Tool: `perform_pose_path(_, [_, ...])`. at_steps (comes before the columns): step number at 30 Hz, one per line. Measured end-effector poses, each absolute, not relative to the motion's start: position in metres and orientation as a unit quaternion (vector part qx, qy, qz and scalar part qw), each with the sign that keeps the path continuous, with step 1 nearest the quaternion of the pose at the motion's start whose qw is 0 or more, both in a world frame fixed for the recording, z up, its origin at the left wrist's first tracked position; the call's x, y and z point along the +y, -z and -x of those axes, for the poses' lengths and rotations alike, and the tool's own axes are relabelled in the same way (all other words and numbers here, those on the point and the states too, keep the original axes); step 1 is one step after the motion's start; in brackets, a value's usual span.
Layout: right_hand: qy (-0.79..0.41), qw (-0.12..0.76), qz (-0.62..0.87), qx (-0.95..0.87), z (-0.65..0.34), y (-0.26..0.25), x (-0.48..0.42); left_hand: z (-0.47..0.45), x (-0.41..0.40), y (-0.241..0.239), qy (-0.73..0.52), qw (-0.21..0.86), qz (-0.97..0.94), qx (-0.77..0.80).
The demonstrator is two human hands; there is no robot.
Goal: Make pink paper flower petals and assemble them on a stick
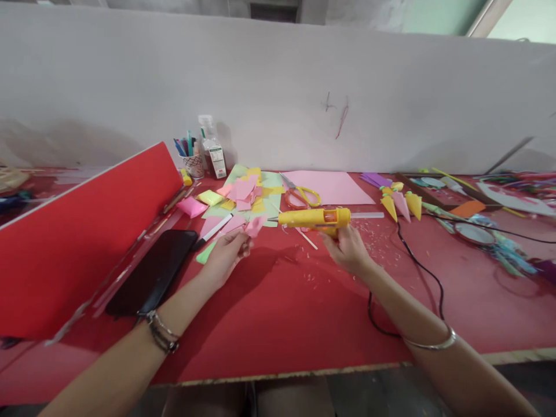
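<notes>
My right hand (350,249) grips a yellow hot glue gun (304,219) by its handle, nozzle to the left. A clear glue stick (367,215) juts from its back end. Between the fingers of my left hand (230,252) is a small pink paper piece (255,226), close to the nozzle tip; whether they touch I cannot tell. Behind them lie pink paper pieces (243,190) on pale green and yellow sheets. Yellow-handled scissors (304,196) rest near a large pink sheet (332,186). A white marker (217,227) is beside my left hand.
A black phone (152,272) and a leaning red board (87,237) stand at the left. Behind are a pen cup (191,164) and a bottle (214,153). Paper cones (402,205) and a brown tray (438,194) lie right. A black cord (423,263) loops by my right arm.
</notes>
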State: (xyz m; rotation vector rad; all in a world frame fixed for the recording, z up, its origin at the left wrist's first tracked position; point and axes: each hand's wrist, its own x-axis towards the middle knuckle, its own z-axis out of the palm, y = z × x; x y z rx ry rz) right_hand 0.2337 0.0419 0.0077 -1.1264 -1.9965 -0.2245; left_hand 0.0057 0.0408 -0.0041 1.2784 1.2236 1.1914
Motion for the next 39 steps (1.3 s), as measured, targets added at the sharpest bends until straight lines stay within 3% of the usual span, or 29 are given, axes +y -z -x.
perform_pose_path(11, [-0.047,0.342,0.556,-0.756,-0.219,-0.02,0.027,-0.002,0.037,-0.008,-0.441,0.404,-0.618,0.51])
perform_pose_path(39, [-0.095,0.275,0.59,-0.754,-0.214,-0.025,0.026,0.001,0.042,0.004,-0.346,0.296,-0.744,0.49])
